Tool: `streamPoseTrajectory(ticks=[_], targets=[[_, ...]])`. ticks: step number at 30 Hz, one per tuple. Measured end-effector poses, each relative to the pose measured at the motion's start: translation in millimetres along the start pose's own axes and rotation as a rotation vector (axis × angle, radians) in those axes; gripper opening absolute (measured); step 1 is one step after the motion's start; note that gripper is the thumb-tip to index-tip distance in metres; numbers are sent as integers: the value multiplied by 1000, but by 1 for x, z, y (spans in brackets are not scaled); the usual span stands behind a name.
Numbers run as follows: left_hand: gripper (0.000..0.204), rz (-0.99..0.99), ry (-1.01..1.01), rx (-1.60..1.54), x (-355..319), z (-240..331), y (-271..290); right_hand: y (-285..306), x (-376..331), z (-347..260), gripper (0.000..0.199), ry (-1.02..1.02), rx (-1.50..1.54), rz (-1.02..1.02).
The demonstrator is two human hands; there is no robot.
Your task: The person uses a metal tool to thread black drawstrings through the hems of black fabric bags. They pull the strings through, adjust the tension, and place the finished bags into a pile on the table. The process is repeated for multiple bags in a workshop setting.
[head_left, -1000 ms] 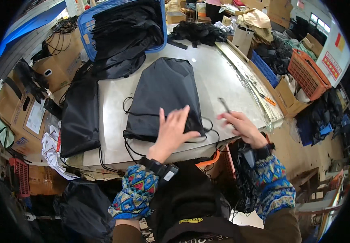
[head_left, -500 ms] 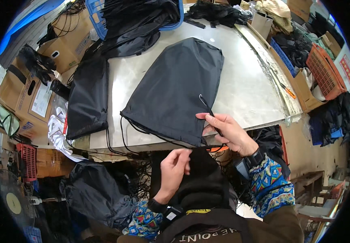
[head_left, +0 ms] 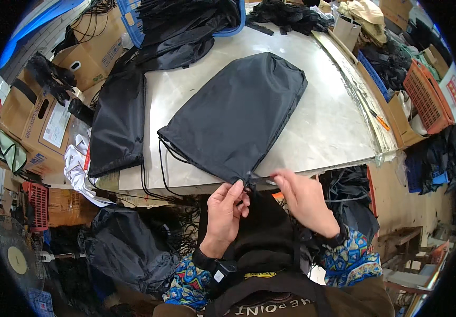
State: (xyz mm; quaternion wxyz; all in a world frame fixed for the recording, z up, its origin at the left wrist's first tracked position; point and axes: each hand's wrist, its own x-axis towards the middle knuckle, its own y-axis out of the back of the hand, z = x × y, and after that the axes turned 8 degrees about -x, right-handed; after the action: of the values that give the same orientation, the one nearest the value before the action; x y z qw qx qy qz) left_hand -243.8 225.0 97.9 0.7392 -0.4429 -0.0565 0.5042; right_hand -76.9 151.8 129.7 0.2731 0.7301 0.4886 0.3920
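Observation:
A black drawstring bag [head_left: 238, 113] lies flat on the pale tabletop, its near corner at the front edge. My left hand [head_left: 224, 211] pinches that corner between thumb and fingers. Just right of it, my right hand [head_left: 306, 203] is closed on a thin threading tool [head_left: 264, 179], blurred, whose tip meets the corner. Black cord [head_left: 165, 158] hangs from the bag's other near corner over the table edge. A second black drawstring bag [head_left: 117, 124] lies to the left, with its cords trailing off the front.
At the back left stands a blue basket [head_left: 127, 24] heaped with black fabric. Cardboard boxes [head_left: 32, 127] line the left side. On the right are an orange crate [head_left: 426, 95] and an orange-handled cutter [head_left: 380, 120]. A fan [head_left: 18, 259] stands lower left.
My left hand has moved up and taken hold of the bag's near corner. My right hand has come down beside it with the tool. The bag has turned slightly, its far end shifting right.

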Motion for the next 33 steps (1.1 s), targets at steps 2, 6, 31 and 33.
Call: streamPoseTrajectory(ticks=[2,6,31,33], targets=[[15,-4,13,-42,2,0,-1,-2,-11,-6,10,31,-92,28],[16,-20,24,-89,3,1,-2,-5,-20,-10,9,81,-188,85],[17,13,-37,152,4,-24,-19,14,-25,14,29,164,-111,-196],[22,191,-251,23,15,-4,-6,16,-26,14,30,134,7,-161]])
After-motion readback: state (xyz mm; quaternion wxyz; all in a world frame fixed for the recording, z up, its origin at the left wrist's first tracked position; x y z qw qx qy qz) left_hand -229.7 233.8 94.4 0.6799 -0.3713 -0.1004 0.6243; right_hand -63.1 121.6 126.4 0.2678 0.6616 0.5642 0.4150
